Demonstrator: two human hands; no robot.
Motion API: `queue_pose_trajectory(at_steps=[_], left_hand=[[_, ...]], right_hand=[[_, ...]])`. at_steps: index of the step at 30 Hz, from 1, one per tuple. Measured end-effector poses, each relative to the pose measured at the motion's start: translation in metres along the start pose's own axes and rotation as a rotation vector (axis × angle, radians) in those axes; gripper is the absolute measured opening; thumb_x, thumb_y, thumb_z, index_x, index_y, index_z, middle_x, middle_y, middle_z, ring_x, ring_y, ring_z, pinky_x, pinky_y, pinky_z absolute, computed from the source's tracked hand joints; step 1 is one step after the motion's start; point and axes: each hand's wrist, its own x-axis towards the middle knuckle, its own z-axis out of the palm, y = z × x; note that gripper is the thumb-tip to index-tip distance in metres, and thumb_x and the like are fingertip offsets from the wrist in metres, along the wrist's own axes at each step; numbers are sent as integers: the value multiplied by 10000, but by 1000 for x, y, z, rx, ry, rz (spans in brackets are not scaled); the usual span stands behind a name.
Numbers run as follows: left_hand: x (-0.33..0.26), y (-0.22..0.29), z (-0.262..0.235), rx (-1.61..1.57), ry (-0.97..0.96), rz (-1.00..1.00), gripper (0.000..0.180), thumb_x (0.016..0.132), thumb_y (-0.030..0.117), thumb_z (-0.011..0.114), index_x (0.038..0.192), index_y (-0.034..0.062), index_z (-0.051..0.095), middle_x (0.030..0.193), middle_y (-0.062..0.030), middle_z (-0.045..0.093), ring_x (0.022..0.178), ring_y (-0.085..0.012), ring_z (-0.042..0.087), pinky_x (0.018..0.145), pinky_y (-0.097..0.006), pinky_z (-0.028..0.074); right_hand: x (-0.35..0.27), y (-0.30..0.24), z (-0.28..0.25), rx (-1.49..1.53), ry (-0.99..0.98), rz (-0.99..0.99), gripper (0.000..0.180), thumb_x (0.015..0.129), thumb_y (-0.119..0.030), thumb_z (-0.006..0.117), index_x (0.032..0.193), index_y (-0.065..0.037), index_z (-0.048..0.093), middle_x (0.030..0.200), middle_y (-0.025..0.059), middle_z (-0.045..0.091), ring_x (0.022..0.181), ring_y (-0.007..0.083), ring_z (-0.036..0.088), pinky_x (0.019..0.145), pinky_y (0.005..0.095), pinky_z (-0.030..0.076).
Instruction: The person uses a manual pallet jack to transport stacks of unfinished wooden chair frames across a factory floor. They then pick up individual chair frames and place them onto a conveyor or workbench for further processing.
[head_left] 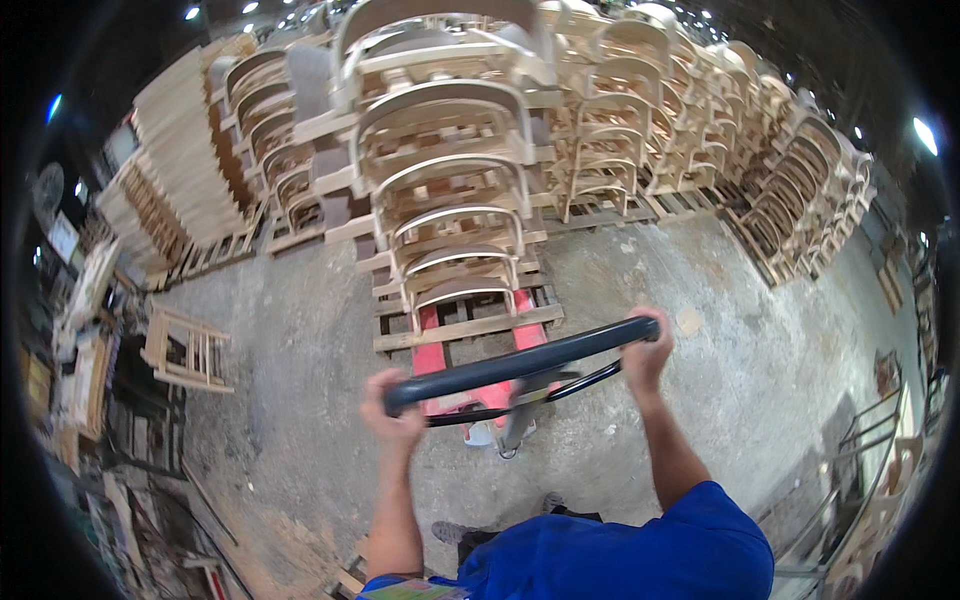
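Pallet-jack handle (520, 365), a dark bar, runs slantwise across the middle, gripped at both ends: left hand (392, 405) wraps its near end, right hand (647, 345) clamps the far one. Beyond sits the red pallet jack (440, 345) under a wooden pallet (470, 328) stacked high with unfinished wooden chair frames (455, 180), on the concrete floor (290, 360).
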Motion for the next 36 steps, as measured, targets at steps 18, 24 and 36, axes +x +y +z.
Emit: queue_pose_trajectory(at_steps=[18, 24, 36], left_hand=[[80, -44, 9, 326, -47, -508, 171, 856, 124, 732, 992, 21, 717, 780, -71, 700, 683, -172, 649, 651, -353, 525], [70, -23, 30, 412, -177, -604, 351, 923, 347, 751, 1032, 21, 677, 817, -118, 714, 739, -233, 699, 598, -413, 582], [12, 16, -1, 69, -75, -699, 265, 998, 307, 687, 942, 48, 679, 777, -65, 689, 630, -159, 658, 476, -302, 536]], right_hand=[[-56, -41, -4, 149, -94, -392, 298, 796, 58, 682, 1079, -29, 656, 879, 187, 724, 797, 342, 752, 718, 391, 577], [-38, -35, -18, 121, -187, -192, 295, 841, -52, 731, 1128, -63, 664, 901, 197, 722, 853, 383, 735, 746, 421, 569], [-73, -37, -31, 187, -184, -142, 254, 872, -21, 728, 1113, -41, 651, 910, 93, 708, 847, 159, 672, 793, 321, 537]])
